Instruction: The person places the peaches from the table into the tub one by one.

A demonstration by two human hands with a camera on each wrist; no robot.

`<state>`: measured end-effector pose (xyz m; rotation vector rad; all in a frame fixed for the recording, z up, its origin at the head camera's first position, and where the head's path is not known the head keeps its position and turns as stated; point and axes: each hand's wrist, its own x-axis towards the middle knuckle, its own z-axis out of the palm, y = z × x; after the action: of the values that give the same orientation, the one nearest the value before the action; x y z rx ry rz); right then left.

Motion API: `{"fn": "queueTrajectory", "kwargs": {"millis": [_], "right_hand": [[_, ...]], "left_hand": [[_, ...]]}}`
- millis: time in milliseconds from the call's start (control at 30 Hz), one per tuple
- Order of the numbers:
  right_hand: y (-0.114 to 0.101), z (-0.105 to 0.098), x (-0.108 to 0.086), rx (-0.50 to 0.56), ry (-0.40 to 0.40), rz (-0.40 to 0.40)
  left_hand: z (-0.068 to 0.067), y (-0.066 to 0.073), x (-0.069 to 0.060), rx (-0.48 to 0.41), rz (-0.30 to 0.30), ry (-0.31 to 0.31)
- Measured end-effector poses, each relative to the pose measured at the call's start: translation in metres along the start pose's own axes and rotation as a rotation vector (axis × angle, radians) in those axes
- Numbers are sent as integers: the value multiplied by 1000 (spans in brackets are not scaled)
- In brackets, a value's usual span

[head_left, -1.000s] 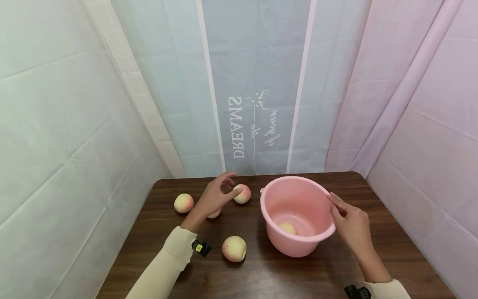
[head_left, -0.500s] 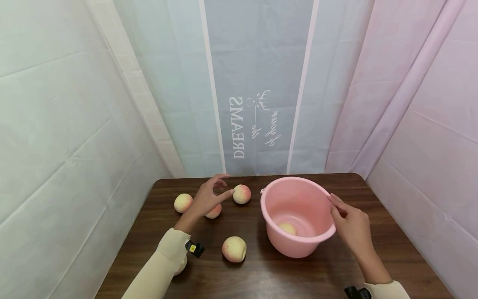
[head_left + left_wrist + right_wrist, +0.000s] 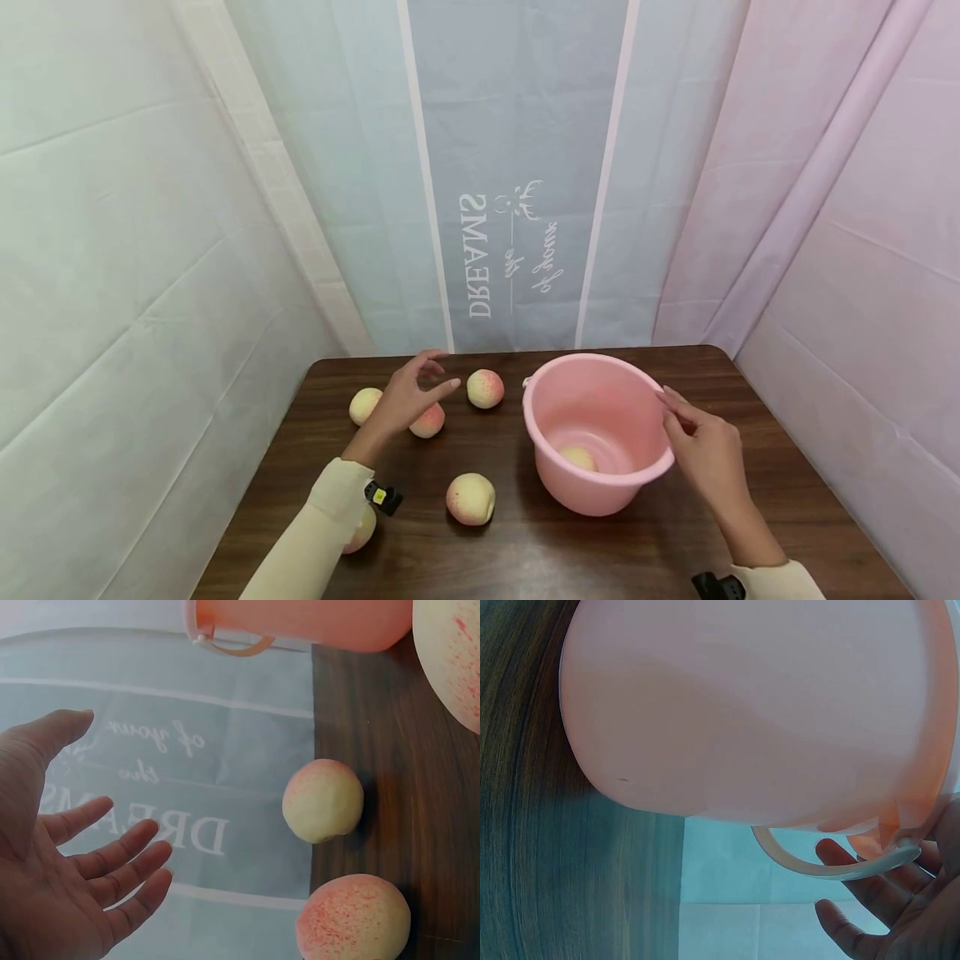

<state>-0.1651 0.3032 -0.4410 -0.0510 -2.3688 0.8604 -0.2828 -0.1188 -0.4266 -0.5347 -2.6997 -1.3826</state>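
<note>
1 peach [image 3: 364,532] is partly hidden by left sleeve [image 3: 317,527], 1 inner peach [image 3: 579,457] by near side of bucket [image 3: 585,496]. Bucket is cut off at top, left wrist view.

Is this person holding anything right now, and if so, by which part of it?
The right hand holds the pink bucket by its rim, near one end of the handle. The left hand holds nothing.

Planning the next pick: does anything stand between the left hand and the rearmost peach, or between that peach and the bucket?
Nothing visible blocks the left hand from the rearmost peach. Between that peach and the bucket lies only bare table, then its raised rim.
</note>
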Motion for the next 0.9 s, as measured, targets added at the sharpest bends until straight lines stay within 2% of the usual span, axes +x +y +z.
{"fn": "queueTrajectory", "kwargs": {"millis": [333, 900], "right_hand": [[1, 1, 0, -19, 6, -4], [-1, 0, -1, 4, -17, 43]], "left_hand": [[0, -16, 3, -4, -24, -6], [2, -30, 5, 1, -56, -7]]}}
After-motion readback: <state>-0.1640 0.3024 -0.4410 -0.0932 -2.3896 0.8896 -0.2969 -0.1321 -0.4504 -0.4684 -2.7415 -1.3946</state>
